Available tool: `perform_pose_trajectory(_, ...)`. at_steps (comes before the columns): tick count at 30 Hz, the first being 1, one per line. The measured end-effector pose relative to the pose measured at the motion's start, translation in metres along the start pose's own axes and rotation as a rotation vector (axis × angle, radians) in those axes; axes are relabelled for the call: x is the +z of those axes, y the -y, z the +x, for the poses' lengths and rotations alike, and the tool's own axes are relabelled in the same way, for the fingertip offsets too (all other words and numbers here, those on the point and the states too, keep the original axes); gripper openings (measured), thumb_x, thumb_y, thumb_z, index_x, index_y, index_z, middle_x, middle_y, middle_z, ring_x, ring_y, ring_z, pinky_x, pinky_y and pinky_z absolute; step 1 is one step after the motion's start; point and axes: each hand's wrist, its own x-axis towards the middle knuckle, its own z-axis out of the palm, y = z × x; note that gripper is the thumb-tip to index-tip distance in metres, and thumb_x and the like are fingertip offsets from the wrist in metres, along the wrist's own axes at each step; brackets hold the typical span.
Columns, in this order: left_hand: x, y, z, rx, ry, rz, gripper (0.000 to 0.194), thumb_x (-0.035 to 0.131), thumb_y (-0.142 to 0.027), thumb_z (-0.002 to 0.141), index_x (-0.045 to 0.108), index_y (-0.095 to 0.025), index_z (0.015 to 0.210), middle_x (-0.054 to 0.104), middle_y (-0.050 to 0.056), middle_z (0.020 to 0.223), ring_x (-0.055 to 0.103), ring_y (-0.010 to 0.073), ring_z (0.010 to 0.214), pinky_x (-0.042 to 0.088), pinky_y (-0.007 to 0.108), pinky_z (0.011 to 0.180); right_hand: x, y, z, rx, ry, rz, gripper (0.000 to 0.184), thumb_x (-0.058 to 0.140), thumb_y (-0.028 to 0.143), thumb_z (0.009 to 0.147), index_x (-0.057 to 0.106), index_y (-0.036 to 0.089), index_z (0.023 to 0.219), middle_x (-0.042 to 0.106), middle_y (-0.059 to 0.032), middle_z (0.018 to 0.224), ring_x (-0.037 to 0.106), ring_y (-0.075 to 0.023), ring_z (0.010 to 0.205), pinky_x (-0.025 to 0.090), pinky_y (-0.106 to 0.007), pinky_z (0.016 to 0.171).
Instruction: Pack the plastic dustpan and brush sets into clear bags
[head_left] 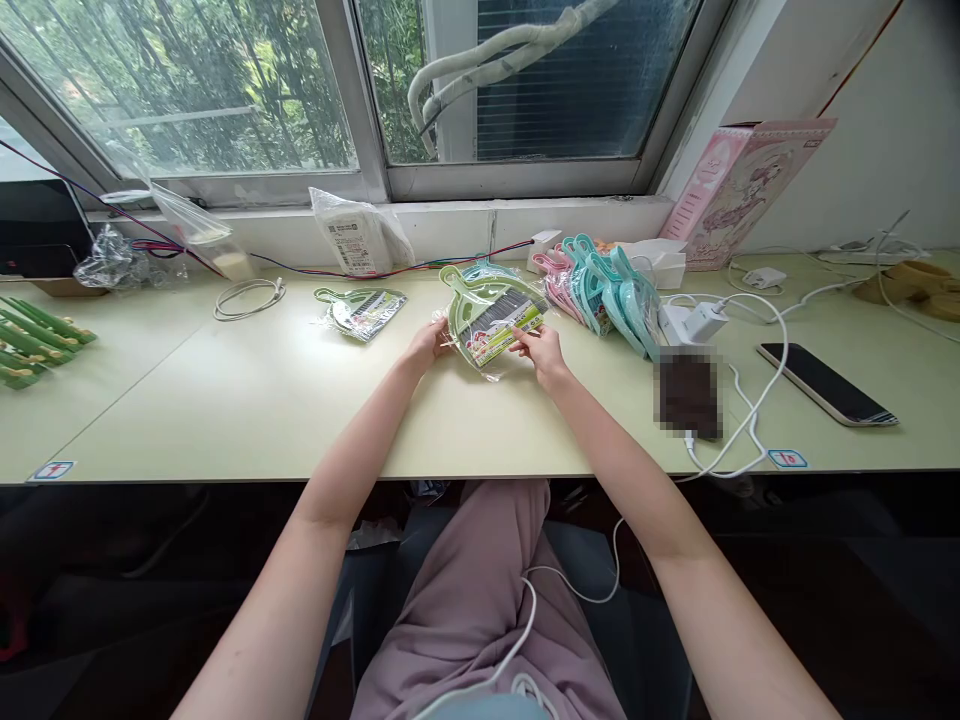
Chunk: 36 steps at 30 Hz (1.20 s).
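The light green plastic pack point(491, 312) is up in both hands, over the middle of the pale yellow-green table point(285, 410). It looks like a small dustpan and brush. The pan is smooth and wide, with a rounded handle at the top. Dark, thin lines like bristles run across it, and there is a bright green and white label near the bottom. Clear, shiny, crinkly plastic wraps it and sticks out at the lower edge.

The left hand point(429, 342) pinches the pack's left side, and the right hand point(540, 352) pinches its lower right side. Both grips are narrow, with the fingers closed on the edges. Both arms reach forward from the bottom of the view and come closer together at the pack. The pack leans, with its handle up and to the left.

A flat green pack in clear wrap point(362, 312) lies on the table, to the left of the left hand. To the right of the held pack is a heap of hard, curvy blue-green plastic pieces point(619, 290), with smooth pink plastic pieces point(559, 285) beside them. A round coil of white cord point(249, 299) lies further left. A flat, shiny black phone point(829, 385) lies on the far right side.
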Motion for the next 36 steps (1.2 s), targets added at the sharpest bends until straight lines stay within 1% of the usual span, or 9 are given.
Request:
perform_pose_trajectory(4, -0.007, -0.003, 0.004, 0.025, -0.128, 0.006, 0.016, 0.059, -0.032, 0.091, 0.064, -0.018, 0.095, 0.064, 0.001, 0.070, 0.061, 0.0126, 0.061, 0.055, 0.027, 0.063, 0.003, -0.001, -0.002, 0.011, 0.028, -0.005, 0.016, 0.073, 0.009, 0.079, 0.059, 0.015, 0.082, 0.068, 0.0004, 0.071, 0.060, -0.0054, 0.048, 0.036, -0.013, 0.038)
perform_pose_trajectory(8, -0.012, -0.007, 0.005, 0.067, -0.170, 0.022, 0.028, 0.048, -0.033, 0.095, 0.065, -0.020, 0.113, 0.071, 0.005, 0.089, 0.065, 0.0126, 0.069, 0.054, 0.024, 0.063, 0.004, 0.001, -0.004, 0.003, 0.085, -0.001, 0.018, 0.073, 0.007, 0.077, 0.058, 0.015, 0.082, 0.068, 0.0000, 0.070, 0.057, -0.0045, 0.044, 0.034, -0.013, 0.036)
perform_pose_trajectory(12, -0.020, -0.016, 0.005, 0.193, -0.253, 0.061, 0.037, 0.043, -0.041, 0.098, 0.061, -0.023, 0.125, 0.066, 0.009, 0.127, 0.068, 0.0177, 0.098, 0.055, 0.029, 0.077, 0.001, 0.005, -0.003, -0.007, 0.103, -0.027, 0.021, 0.074, 0.005, 0.074, 0.057, 0.015, 0.080, 0.067, 0.0000, 0.069, 0.054, -0.0039, 0.041, 0.032, -0.014, 0.034)
perform_pose_trajectory(15, -0.034, -0.028, 0.001, 0.393, -0.327, 0.209, 0.046, 0.046, -0.053, 0.095, 0.058, -0.025, 0.130, 0.063, 0.009, 0.135, 0.063, 0.0220, 0.115, 0.051, 0.036, 0.093, -0.002, 0.010, -0.002, 0.009, 0.162, -0.070, 0.022, 0.074, 0.003, 0.072, 0.057, 0.014, 0.079, 0.067, -0.0004, 0.065, 0.052, -0.0045, 0.039, 0.031, -0.015, 0.033)
perform_pose_trajectory(17, -0.045, -0.036, -0.004, 0.450, -0.237, 0.349, 0.057, 0.050, -0.064, 0.089, 0.063, -0.022, 0.126, 0.068, 0.011, 0.127, 0.065, 0.0244, 0.112, 0.049, 0.039, 0.096, -0.002, 0.011, -0.003, 0.045, 0.243, -0.113, 0.022, 0.076, 0.002, 0.071, 0.059, 0.013, 0.079, 0.067, -0.0013, 0.062, 0.054, -0.0061, 0.038, 0.031, -0.015, 0.032)
perform_pose_trajectory(20, -0.056, -0.039, -0.010, 0.372, 0.027, 0.508, 0.069, 0.061, -0.074, 0.075, 0.071, -0.019, 0.115, 0.073, 0.014, 0.113, 0.069, 0.0257, 0.099, 0.051, 0.037, 0.088, -0.001, 0.012, -0.004, 0.085, 0.357, -0.159, 0.023, 0.081, 0.006, 0.067, 0.062, 0.011, 0.078, 0.067, -0.0024, 0.060, 0.055, -0.0069, 0.039, 0.030, -0.015, 0.031)
perform_pose_trajectory(24, -0.055, -0.030, -0.009, 0.248, 0.117, 0.600, 0.052, 0.076, -0.063, 0.068, 0.077, -0.020, 0.097, 0.076, 0.010, 0.096, 0.069, 0.0200, 0.083, 0.048, 0.025, 0.065, -0.003, 0.011, -0.004, 0.065, 0.369, -0.157, 0.024, 0.085, 0.011, 0.065, 0.063, 0.012, 0.075, 0.066, -0.0009, 0.057, 0.052, -0.0058, 0.038, 0.027, -0.015, 0.030)
perform_pose_trajectory(30, -0.055, -0.027, -0.004, 0.224, -0.082, 0.376, 0.023, 0.076, -0.037, 0.073, 0.074, -0.016, 0.083, 0.073, 0.007, 0.082, 0.062, 0.0119, 0.060, 0.042, 0.020, 0.052, -0.004, 0.011, -0.001, 0.032, 0.360, -0.130, 0.027, 0.086, 0.011, 0.061, 0.064, 0.012, 0.075, 0.066, -0.0026, 0.058, 0.051, -0.0070, 0.038, 0.026, -0.017, 0.031)
perform_pose_trajectory(36, -0.075, -0.045, 0.000, 0.369, -0.534, 0.149, 0.012, 0.053, -0.027, 0.088, 0.060, -0.018, 0.086, 0.068, 0.001, 0.073, 0.060, 0.0078, 0.054, 0.050, 0.020, 0.059, -0.010, 0.014, 0.004, -0.013, 0.203, -0.058, 0.028, 0.085, 0.011, 0.062, 0.059, 0.016, 0.072, 0.063, 0.0033, 0.054, 0.045, -0.0042, 0.036, 0.029, -0.016, 0.034)
